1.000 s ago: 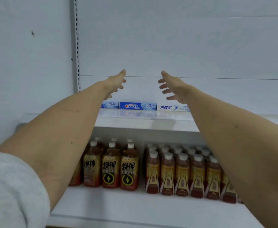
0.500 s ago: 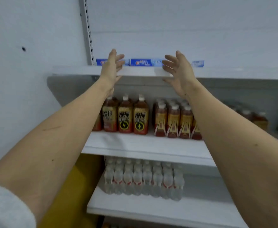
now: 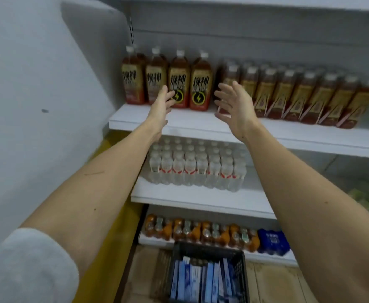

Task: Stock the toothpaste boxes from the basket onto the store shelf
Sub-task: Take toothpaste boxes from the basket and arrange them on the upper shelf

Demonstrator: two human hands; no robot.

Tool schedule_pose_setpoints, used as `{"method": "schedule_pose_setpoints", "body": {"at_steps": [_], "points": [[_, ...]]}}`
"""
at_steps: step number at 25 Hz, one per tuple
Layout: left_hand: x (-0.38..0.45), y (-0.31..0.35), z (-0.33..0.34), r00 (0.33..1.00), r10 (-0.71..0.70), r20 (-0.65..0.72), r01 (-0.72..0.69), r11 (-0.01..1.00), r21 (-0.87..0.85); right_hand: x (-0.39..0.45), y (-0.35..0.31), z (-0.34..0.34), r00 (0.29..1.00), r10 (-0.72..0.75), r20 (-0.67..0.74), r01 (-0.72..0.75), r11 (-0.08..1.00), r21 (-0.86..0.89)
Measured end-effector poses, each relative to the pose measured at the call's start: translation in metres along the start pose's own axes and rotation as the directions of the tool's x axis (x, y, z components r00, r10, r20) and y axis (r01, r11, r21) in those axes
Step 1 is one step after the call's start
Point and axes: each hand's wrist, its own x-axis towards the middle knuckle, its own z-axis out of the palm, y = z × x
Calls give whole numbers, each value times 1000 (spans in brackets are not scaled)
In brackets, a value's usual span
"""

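White store shelving (image 3: 201,123) fills the view, both grips empty: left hand (image 3: 160,106) and right hand (image 3: 236,106) spread-fingered at 12 o'clock, best lowered squarely to the toothpaste boxes (image 3: 201,281) in the basket (image 3: 243,278) at 6 o'clock.

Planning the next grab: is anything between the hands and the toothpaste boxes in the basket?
Nothing visible blocks them. Both hands, left and right, are empty and raised before the tea bottles. The toothpaste boxes stand uncovered in the open-topped basket on the floor below.
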Motion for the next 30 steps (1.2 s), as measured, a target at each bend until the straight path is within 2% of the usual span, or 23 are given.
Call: {"method": "schedule_pose_setpoints", "body": {"at_steps": [7, 15, 20, 23, 27, 30], "points": [[-40, -137, 29, 967, -253, 39, 253, 967, 5, -54, 135, -24, 964, 262, -46, -265, 962, -69], [-55, -282, 101, 822, -570, -6, 569, 820, 65, -80, 287, -100, 834, 551, -24, -551, 831, -82], [-77, -398, 151, 698, -716, -9, 712, 694, 106, -117, 396, -146, 696, 718, 10, -717, 696, -34], [-95, -473, 171, 610, -792, -31, 788, 602, 132, -138, 467, -171, 582, 813, -15, -813, 582, 15], [-112, -588, 189, 439, -897, -57, 891, 427, 155, -172, 575, -199, 424, 904, -43, -902, 426, 73], [-122, -691, 202, 346, -936, -59, 925, 330, 188, -193, 667, -213, 335, 940, -70, -932, 341, 119]]}}
